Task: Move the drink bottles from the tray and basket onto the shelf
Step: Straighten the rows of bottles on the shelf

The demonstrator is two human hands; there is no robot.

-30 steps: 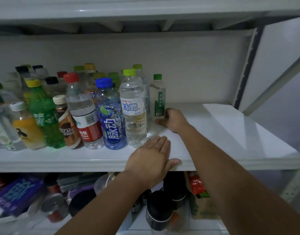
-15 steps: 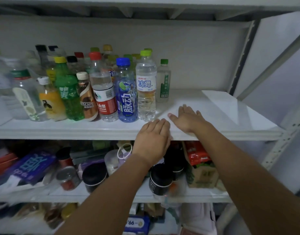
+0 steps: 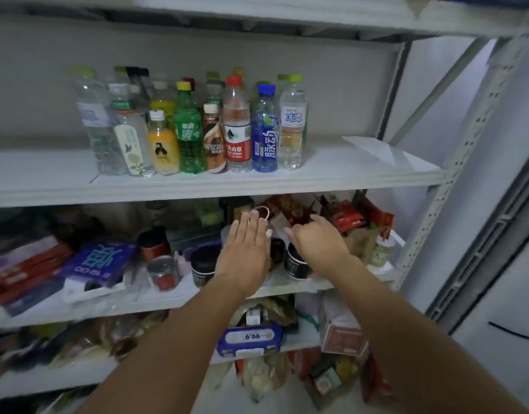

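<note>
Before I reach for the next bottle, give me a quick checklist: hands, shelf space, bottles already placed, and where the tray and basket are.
1. Left hand empty: ok, fingers straight, holding nothing.
2. Right hand empty: ok, loosely curled, nothing in it.
3. Bare room on the shelf right of the green-capped water bottle: ok.
4. Front-row bottles upright: ok; rear ones partly hidden.
5. Tray and basket located: cannot tell, neither is in view.
</note>
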